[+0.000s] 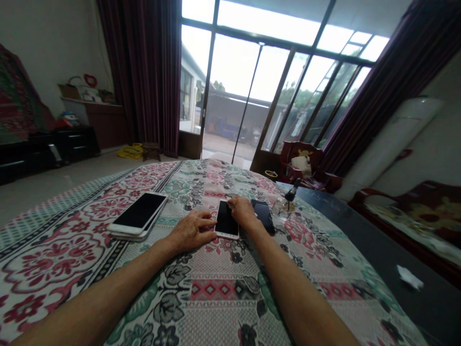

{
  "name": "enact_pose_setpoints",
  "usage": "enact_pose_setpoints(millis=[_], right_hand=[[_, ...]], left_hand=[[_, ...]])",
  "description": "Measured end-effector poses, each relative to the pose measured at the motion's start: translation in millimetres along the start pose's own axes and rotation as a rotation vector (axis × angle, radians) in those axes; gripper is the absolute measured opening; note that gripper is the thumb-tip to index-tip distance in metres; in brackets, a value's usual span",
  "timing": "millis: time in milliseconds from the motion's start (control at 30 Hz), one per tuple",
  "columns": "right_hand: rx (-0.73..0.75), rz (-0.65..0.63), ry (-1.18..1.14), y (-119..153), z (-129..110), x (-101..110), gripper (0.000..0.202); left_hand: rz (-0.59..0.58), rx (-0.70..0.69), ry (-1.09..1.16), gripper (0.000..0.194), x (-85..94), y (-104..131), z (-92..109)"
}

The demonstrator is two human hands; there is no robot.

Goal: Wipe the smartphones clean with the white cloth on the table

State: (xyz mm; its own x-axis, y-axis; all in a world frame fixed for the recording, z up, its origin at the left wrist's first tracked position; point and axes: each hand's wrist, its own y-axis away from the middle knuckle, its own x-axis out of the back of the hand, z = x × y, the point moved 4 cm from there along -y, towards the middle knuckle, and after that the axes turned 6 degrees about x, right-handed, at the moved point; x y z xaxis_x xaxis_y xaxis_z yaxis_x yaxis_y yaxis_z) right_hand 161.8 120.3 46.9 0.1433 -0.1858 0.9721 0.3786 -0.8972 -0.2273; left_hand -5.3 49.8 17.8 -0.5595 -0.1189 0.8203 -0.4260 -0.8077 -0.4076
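The phone (pixel 226 225) runs lengthwise up mid-frame, your loose left hand (pixel 194 229) at its left edge, right hand (pixel 242 211) over its top, grasp unclear.

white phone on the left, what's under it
Under the white phone is another pale, phone-like slab, its edge peeking out, on the tablecloth. The slab's top is mostly covered, so its screen can't be seen.

A: Left side?
B: Bare left forearm (pixel 104 290) reaches in from lower left; bare left hand (pixel 192 230) palm down, fingers (pixel 206 222) extended, slightly parted.
A: Right side?
B: Bare right forearm (pixel 295 276) angles in from lower right; bare right hand (pixel 242 211) slightly farther forward, fingers bent downward, partly hidden.
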Motion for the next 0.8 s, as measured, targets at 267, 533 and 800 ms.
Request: enact_pose_setpoints(millis=[267,533,800], right_hand=[[-0.008,0.041,0.063,1.7,5.2,-2.2,0.031],[0.239,0.019,-0.020,-0.1,-35.7,-2.9,0.031],[0.138,-0.057,-0.054,-1.1,-15.5,-0.6,0.030]], left_hand=[[0.003,-0.023,-0.006,0.030,-1.6,-0.4,-0.7],[0.023,-0.028,0.000,0.029,0.3,-0.1,2.2],[0.017,-0.022,-0.001,0.031,-0.6,0.6,-0.5]])
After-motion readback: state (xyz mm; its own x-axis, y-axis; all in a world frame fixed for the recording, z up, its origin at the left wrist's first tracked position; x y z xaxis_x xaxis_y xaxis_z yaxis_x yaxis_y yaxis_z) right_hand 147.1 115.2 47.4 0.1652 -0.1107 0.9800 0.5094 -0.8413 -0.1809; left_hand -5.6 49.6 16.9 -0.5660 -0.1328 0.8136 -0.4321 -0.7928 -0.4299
